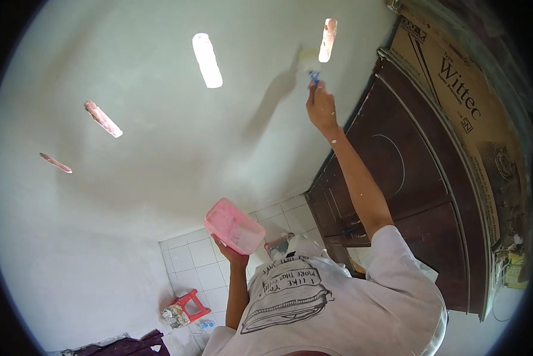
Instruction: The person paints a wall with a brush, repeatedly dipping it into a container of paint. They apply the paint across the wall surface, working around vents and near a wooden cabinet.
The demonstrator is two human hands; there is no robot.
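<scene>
Against the pale wall [160,136], my right hand [322,108] is raised at arm's length and closed around the handle of a paintbrush [314,76]. The brush has blue on it, and its pale head is blurred, close to the wall beside a narrow bright slot [327,40]. My left hand [234,255] grips a pink plastic tub [222,221] from its left and lower side, tilted in front of my chest. Whitish wet-looking smears coat the inside of the tub. Spots of white paint dot my right forearm.
A dark wooden wardrobe [391,154] stands close on the right, with a cardboard box [450,89] on top. More bright slots [207,60] pierce the wall. Far below are a red stool [192,307], white tiles [186,258] and dark purple cloth [124,346].
</scene>
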